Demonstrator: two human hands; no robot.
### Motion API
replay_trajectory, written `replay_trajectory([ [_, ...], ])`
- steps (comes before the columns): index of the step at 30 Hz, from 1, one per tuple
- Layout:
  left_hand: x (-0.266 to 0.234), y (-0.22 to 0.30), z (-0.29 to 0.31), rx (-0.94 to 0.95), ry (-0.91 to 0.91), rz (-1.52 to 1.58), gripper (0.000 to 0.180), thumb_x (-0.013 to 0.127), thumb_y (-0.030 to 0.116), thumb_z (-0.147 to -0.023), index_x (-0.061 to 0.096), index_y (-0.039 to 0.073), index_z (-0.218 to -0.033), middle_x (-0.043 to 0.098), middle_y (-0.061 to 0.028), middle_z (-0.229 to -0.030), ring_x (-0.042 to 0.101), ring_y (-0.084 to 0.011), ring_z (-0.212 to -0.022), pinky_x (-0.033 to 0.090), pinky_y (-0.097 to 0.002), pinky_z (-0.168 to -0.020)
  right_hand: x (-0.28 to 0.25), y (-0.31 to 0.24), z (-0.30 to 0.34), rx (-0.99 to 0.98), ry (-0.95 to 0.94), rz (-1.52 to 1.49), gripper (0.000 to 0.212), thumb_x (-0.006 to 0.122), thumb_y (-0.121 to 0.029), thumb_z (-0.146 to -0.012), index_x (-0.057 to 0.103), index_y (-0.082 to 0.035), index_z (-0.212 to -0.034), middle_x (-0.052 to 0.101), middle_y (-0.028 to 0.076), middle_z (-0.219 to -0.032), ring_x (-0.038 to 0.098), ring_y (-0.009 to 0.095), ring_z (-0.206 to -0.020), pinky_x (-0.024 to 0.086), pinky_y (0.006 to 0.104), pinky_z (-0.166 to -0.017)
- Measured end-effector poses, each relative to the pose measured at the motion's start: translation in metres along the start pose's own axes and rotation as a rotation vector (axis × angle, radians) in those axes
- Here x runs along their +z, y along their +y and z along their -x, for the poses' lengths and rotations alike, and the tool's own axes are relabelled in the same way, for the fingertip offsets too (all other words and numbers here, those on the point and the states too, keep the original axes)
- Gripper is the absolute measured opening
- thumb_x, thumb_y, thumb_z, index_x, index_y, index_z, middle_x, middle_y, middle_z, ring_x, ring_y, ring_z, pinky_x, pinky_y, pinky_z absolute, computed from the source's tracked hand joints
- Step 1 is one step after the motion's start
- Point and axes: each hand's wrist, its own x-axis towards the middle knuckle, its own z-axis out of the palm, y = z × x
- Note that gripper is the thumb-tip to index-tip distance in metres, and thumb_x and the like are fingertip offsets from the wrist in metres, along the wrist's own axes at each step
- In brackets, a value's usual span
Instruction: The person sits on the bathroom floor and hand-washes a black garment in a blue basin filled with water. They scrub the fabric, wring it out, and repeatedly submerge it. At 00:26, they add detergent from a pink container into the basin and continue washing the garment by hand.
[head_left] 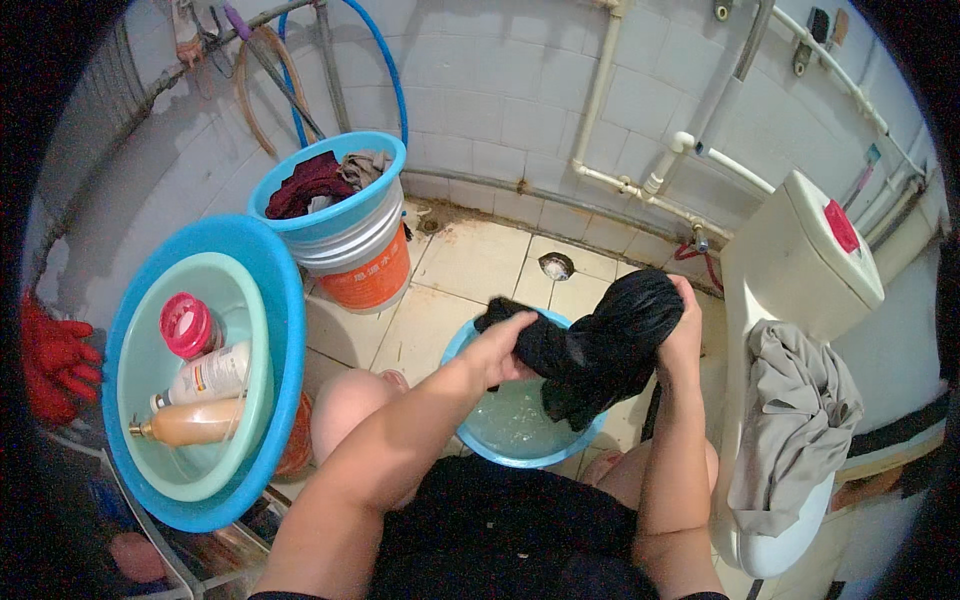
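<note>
A bunched black garment [610,335] hangs between my two hands, above a light blue basin [462,345] on the floor. Cloudy water [515,420] with some suds fills the basin, and a lower fold of the cloth hangs down at the water. My left hand [503,350] grips the garment's left end, thumb on top. Higher up on the right, my right hand [682,330] is closed round its other end, with the fingers partly hidden behind the fabric. The exact kind of garment cannot be made out.
Left stands a large blue basin [285,400] holding a pale green basin [255,420] with bottles and a red-lidded jar. Behind it, a bucket [365,280] carries a blue basin [395,160] of dark red and grey clothes. At right, grey cloth [795,420] drapes a toilet [790,250]. A floor drain [556,266] lies ahead.
</note>
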Motion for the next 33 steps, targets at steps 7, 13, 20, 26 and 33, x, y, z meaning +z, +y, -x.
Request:
replay_trajectory([
  [7,0.000,-0.012,0.003,0.559,0.058,-1.683,0.075,0.064,0.035,-0.076,0.030,-0.003,-0.131,0.049,-0.0257,-0.118,0.050,-0.0366,-0.109,0.040,-0.0414,-0.095,0.019,0.024,0.009,0.030,-0.212,0.521,0.054,0.061,0.001,-0.063,0.044,-0.008,-0.114,0.061,0.020,-0.094,0.060,0.035,-0.091,0.047,0.0378,-0.078],
  [13,0.038,-0.011,0.017,1.018,0.005,-1.474,0.108,0.075,0.017,-0.060,0.005,0.002,-0.140,0.031,-0.0263,-0.134,0.036,-0.0437,-0.120,0.029,-0.0417,-0.103,0.035,0.014,0.023,0.080,-0.530,0.388,0.067,0.064,-0.004,-0.060,0.041,-0.003,-0.123,0.059,0.021,-0.102,0.059,0.032,-0.097,0.047,0.0365,-0.082],
  [20,0.053,0.009,0.027,0.786,0.115,-1.489,0.065,0.069,0.013,-0.062,0.045,0.006,-0.122,0.060,-0.0199,-0.096,0.057,-0.0371,-0.090,0.046,-0.0384,-0.082,0.016,0.018,0.021,-0.009,-0.647,0.315,0.062,0.063,-0.003,-0.060,0.042,-0.003,-0.119,0.058,0.015,-0.098,0.057,0.025,-0.096,0.044,0.0329,-0.087],
  [26,0.056,0.019,0.037,0.794,0.020,-1.037,0.040,0.067,0.008,-0.065,0.055,0.001,-0.102,0.062,-0.0086,-0.091,0.059,-0.0195,-0.084,0.047,-0.0293,-0.079,0.026,0.044,0.032,0.025,-0.576,0.082,0.060,0.066,-0.003,-0.062,0.038,-0.005,-0.115,0.053,0.011,-0.102,0.053,0.022,-0.100,0.040,0.0326,-0.091],
  [33,0.039,0.035,0.039,0.808,0.017,-0.568,0.047,0.059,-0.007,-0.067,0.052,0.002,-0.113,0.060,-0.0055,-0.094,0.057,-0.0148,-0.085,0.047,-0.0269,-0.078,0.030,0.112,0.034,0.210,-0.630,0.340,0.057,0.068,-0.003,-0.063,0.048,-0.003,-0.116,0.062,0.014,-0.103,0.058,0.025,-0.100,0.043,0.0337,-0.089],
])
